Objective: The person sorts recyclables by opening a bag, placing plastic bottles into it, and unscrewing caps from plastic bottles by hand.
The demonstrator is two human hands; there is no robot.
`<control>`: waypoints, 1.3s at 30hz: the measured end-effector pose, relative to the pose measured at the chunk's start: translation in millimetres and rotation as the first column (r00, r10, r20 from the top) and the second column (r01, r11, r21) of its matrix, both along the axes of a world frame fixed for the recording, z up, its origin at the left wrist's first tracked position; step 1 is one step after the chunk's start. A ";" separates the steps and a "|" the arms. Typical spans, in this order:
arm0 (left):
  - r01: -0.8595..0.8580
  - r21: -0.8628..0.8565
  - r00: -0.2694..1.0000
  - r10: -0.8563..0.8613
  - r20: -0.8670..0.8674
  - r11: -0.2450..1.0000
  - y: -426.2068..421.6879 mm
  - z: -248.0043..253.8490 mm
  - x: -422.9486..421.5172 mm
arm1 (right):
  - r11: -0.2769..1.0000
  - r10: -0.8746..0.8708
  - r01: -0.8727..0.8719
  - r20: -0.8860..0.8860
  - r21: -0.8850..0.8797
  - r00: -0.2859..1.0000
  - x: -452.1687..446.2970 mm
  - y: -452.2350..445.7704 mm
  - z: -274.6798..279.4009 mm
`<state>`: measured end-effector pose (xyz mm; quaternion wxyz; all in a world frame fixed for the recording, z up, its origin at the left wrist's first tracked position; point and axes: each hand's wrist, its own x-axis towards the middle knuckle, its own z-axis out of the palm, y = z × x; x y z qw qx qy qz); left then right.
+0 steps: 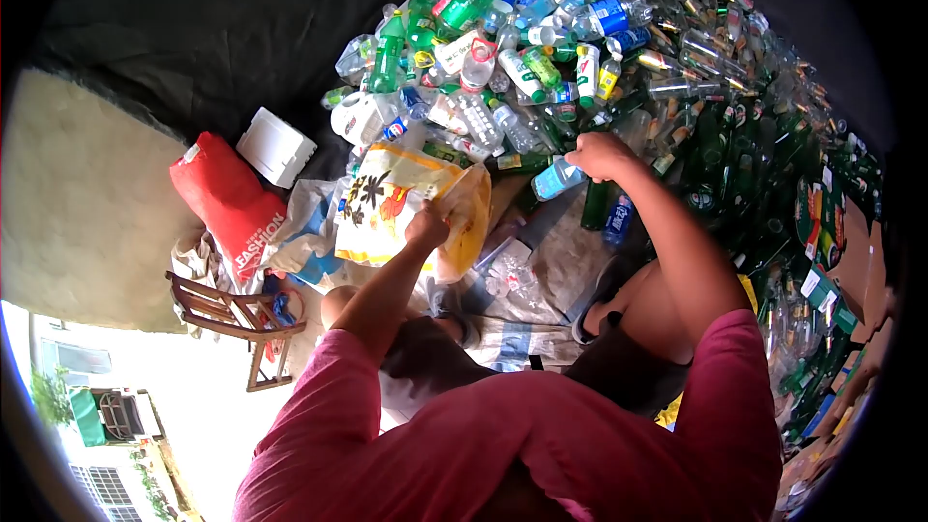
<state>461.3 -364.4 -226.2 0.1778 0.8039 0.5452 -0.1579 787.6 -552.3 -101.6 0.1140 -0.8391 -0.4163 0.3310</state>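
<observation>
My left hand (426, 228) is closed on the rim of a yellow and white plastic bag (372, 208) with printed pictures, held up in front of my left knee. My right hand (601, 157) grips a clear bottle with a blue label (558, 179) by one end, to the right of the bag. The bottle is tilted and apart from the bag. Beneath my right hand stands a dark green bottle (595, 205), with a blue-labelled bottle (619, 219) beside it. A crumpled clear bottle (515, 274) lies on the sheet between my legs.
A heap of plastic bottles (474, 68) rises ahead, with many glass bottles (715, 135) on the right. Toward the left are a red sack (227, 198), a white foam box (275, 147) and a wooden chair (227, 309). Cardboard (860, 251) lines the far right.
</observation>
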 end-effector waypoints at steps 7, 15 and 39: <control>0.047 0.415 0.897 -0.221 0.383 0.909 62.2 64.4 -10.0 | 0.975 0.025 -0.039 0.068 0.218 0.997 -19.5 7.1 5.4; -0.120 0.260 0.779 -0.071 0.623 0.958 67.8 108.3 -40.9 | 0.896 0.118 -0.068 -0.088 0.439 0.989 -73.4 38.6 8.8; 0.266 0.056 0.722 -0.237 0.650 0.962 36.0 141.6 -41.8 | 0.792 0.172 0.058 -0.314 0.608 0.934 -206.3 143.4 -148.6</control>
